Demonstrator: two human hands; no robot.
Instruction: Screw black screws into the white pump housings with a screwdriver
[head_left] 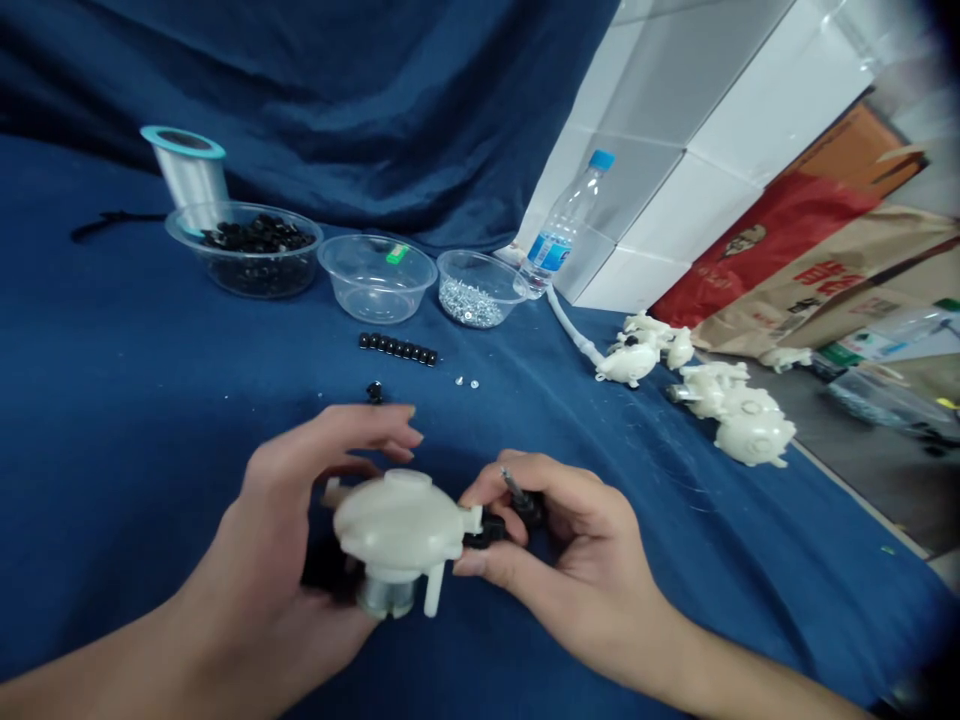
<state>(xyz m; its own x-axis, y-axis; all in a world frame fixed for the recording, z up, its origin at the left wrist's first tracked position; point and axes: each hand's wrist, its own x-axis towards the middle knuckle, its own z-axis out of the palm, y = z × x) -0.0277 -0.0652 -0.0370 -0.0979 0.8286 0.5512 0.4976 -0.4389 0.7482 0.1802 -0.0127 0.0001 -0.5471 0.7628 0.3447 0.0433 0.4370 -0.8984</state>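
Observation:
My left hand (277, 540) is around the left side of a white plastic pump-like housing (401, 525), its upper fingers raised behind it. A silvery metal cylinder (386, 596) sticks out below the housing, and a thin white spout points down beside it. With thumb and forefinger, my right hand (577, 550) pinches a small black fitting (489, 531) against the housing's right-hand stub. A screwdriver (517, 492) is tucked in the same hand's fingers, its metal tip pointing up and left. Beyond my left fingers lies a small black piece (374, 391).
Behind stand a bowl of black parts (259, 270), a clear bowl (377, 300), a bowl of screws (480, 305), a wire spool (191, 175) and a bottle (559, 235). A black row of pieces (397, 349) lies nearer. More white housings (754, 425) sit right, beside white boxes (660, 150).

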